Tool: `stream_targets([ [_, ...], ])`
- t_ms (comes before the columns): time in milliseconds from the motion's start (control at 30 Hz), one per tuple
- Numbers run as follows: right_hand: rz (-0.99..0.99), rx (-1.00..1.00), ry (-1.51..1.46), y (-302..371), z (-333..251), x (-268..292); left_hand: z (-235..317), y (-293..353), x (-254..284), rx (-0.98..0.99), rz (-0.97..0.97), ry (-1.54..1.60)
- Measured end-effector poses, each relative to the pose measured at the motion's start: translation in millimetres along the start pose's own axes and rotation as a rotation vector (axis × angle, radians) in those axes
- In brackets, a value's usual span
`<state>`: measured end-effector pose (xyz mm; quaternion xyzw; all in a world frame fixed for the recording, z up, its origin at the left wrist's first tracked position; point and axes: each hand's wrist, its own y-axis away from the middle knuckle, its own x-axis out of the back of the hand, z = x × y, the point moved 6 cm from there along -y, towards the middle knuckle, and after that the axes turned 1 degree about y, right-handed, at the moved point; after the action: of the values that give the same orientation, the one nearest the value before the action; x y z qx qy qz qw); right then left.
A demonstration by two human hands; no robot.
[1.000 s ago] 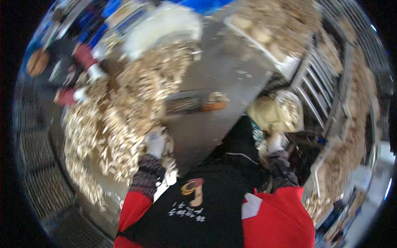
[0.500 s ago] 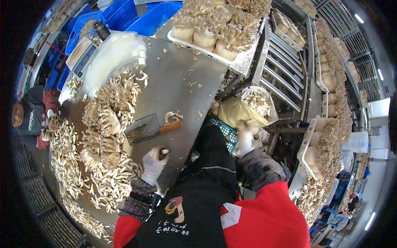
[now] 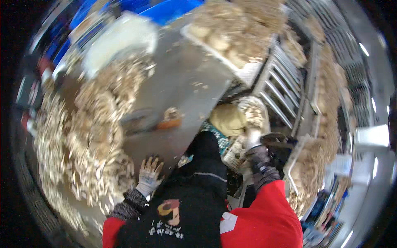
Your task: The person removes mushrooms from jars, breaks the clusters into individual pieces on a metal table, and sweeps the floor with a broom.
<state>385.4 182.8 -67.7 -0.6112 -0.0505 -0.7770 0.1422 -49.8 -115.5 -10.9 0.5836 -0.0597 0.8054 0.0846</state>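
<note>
My left hand (image 3: 149, 175), in a pale glove with dark fingertips, lies with its fingers spread at the near edge of the metal table (image 3: 182, 78). It holds nothing. Left of it spreads a heap of cut mushrooms (image 3: 103, 173). My right hand (image 3: 253, 138), also gloved, reaches to the near rim of a tub of mushroom scraps (image 3: 251, 111); blur hides its fingers. A yellowish sack (image 3: 227, 119) sits against that tub. Beyond my left hand lies a cleaver-like tool with a wooden handle (image 3: 169, 123), its broad blade smeared by motion.
A white tray of mushroom clumps (image 3: 235, 66) stands at the far table edge. Metal rollers (image 3: 281, 93) run beyond the tub. More mushroom trays (image 3: 322, 124) line the right. A co-worker (image 3: 31, 93) stands at the far left; blue crates (image 3: 173, 10) are at the back.
My left hand has opened and moved slightly nearer me; the small dark and white thing in it is no longer seen. My right hand has moved to the tub's rim. The view has shifted.
</note>
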Motion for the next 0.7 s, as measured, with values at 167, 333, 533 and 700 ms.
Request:
stream_targets([
  [167, -0.148, -0.927, -1.521, -44.1, 43.3, 18.4, -50.5, 97.8, -26.4, 0.051, -0.082, -0.822],
  [333, 0.025, -0.294, -1.093, -59.1, -156.7, 41.6, -162.1, 145.9, 11.2, 0.771, -0.106, -0.127],
  [533, -0.437, 0.531, -1.404, 21.2, -465.0, 155.5, -289.2, 241.1, 44.5, 1.237, 0.307, -0.072],
  [700, -1.1, 0.659, -2.039, -20.3, -575.8, 166.2, -279.6, 187.3, 115.8, 1.071, 0.81, -0.248],
])
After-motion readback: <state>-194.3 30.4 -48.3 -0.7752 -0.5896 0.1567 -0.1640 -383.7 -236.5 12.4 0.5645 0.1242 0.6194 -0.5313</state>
